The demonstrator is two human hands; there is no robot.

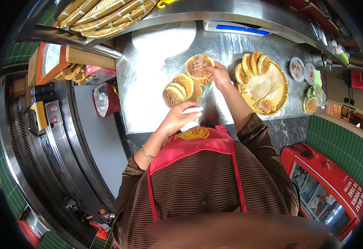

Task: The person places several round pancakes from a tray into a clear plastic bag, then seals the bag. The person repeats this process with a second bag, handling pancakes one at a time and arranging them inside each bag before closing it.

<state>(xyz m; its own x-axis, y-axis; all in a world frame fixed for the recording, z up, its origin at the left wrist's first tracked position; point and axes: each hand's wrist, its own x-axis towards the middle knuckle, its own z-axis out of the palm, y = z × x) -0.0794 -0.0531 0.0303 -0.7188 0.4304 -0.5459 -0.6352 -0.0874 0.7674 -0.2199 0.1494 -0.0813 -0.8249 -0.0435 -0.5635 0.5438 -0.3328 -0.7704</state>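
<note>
My right hand grips a round browned flatbread at its right edge, above the steel table. A clear plastic bag hangs between my hands, and another flatbread shows just below the held one. My left hand, near the apron, holds crumpled white paper or plastic between thumb and fingers. Several flatbreads lie overlapped left of the bag; whether they are inside it is unclear. To the right, a round woven bamboo tray carries a white cloth and more flatbreads.
A white round board lies at the back of the steel table. Two clear lidded tubs and a bagged flatbread stand far right. A steel shelf runs overhead with stacked bamboo trays.
</note>
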